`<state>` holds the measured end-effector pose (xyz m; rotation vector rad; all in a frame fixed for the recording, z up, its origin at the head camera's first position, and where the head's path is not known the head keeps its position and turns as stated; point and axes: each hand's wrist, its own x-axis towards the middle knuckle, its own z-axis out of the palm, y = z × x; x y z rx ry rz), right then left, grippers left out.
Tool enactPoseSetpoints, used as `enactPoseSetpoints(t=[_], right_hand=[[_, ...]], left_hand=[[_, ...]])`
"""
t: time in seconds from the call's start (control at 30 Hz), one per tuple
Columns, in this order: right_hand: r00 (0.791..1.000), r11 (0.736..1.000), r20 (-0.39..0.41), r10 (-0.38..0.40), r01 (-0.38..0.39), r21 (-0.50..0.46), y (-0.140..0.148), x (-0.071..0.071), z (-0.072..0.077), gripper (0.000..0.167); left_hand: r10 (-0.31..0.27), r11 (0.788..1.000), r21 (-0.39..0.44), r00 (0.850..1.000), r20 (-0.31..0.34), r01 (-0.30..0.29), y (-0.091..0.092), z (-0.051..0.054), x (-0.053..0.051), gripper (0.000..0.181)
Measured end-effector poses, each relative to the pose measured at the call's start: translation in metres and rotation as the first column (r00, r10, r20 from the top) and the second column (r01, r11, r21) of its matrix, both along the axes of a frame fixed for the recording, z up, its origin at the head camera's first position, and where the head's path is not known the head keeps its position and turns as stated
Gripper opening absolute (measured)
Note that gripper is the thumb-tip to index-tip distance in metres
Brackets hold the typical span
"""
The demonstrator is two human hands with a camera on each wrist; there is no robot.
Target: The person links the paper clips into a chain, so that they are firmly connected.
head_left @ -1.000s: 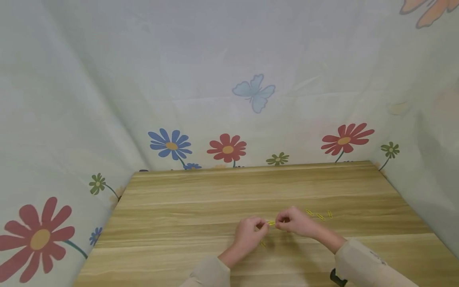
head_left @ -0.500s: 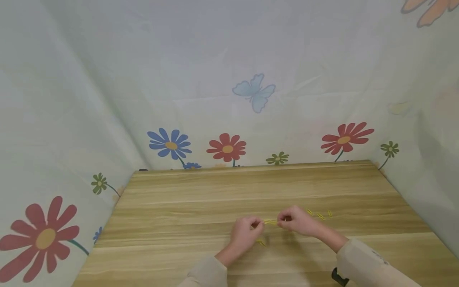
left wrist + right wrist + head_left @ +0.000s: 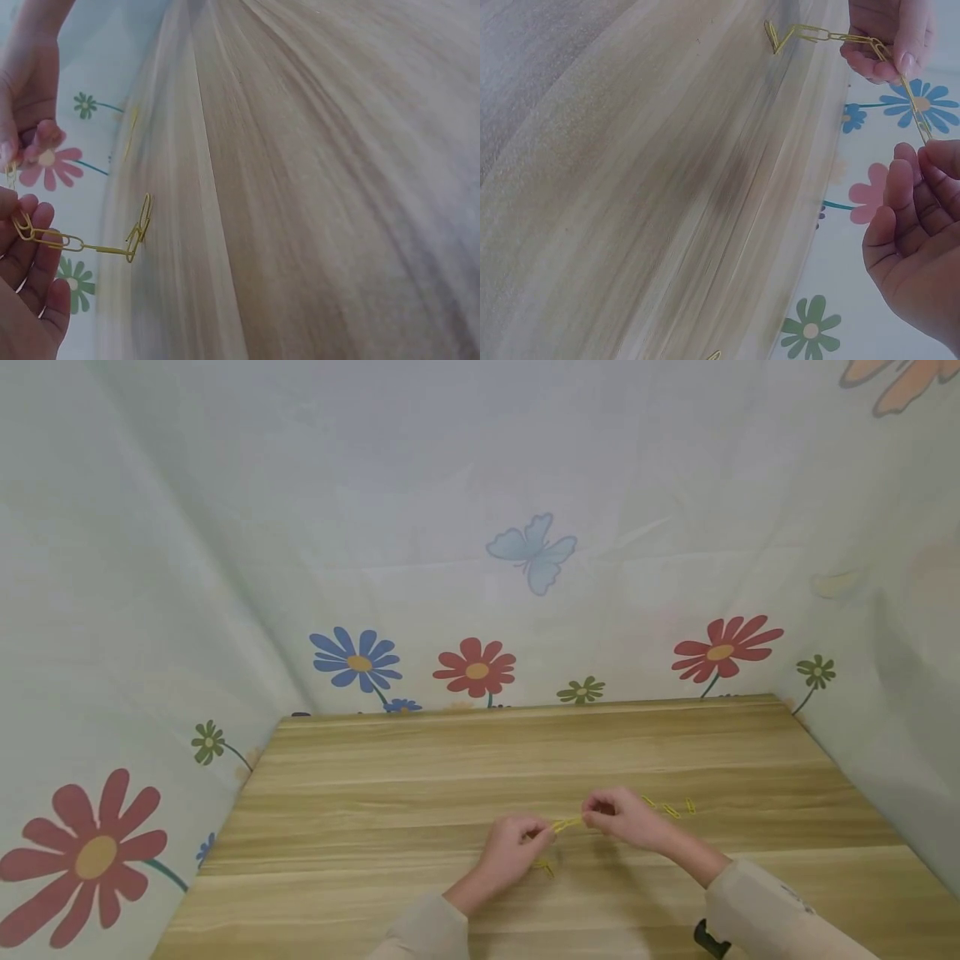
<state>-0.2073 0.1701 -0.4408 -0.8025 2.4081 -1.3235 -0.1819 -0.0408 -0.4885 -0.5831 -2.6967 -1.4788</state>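
Note:
Between my hands a short run of linked yellow paper clips (image 3: 567, 823) stretches above the table. My left hand (image 3: 506, 853) pinches the chain between thumb and forefinger. From that pinch several more linked clips (image 3: 71, 241) trail down, their far end folded on the tabletop in the left wrist view. My right hand (image 3: 628, 820) pinches the chain's other end, its thumb against the forefinger; in the right wrist view the clip between the two hands (image 3: 913, 105) looks drawn straight. Fingertips hide parts of the clips they grip.
Loose yellow paper clips lie beyond my right hand, one of them (image 3: 671, 811) in the middle and another (image 3: 691, 806) farther right. The wood-grain table (image 3: 375, 793) meets a flower-printed cloth (image 3: 420, 568) at its back. A black band (image 3: 710, 939) shows by the right sleeve.
My hands have drawn slightly apart, the left shifting a little left and the right slightly right and up. More of the paper clip chain shows between them.

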Motion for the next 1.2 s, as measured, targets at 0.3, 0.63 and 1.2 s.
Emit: enactPoseSetpoints(t=[0.3,0.63,1.2], right_hand=[[0.998,0.992,-0.034,0.058,-0.061,-0.113,0.001,-0.001,0.000,0.021],[0.999,0.999,0.042,-0.032,0.033,-0.030,-0.005,0.001,0.004,0.015],[0.998,0.993,0.059,0.020,-0.013,-0.117,-0.006,0.005,0.010,0.016]], left_hand=[[-0.074,0.997,0.000,0.997,0.010,0.074,-0.002,-0.002,0.001,0.025],[-0.099,0.995,0.009,0.993,0.056,0.099,-0.001,0.001,0.003,0.024],[-0.121,0.992,-0.042,0.992,0.030,0.122,0.004,0.015,0.005,0.039]])
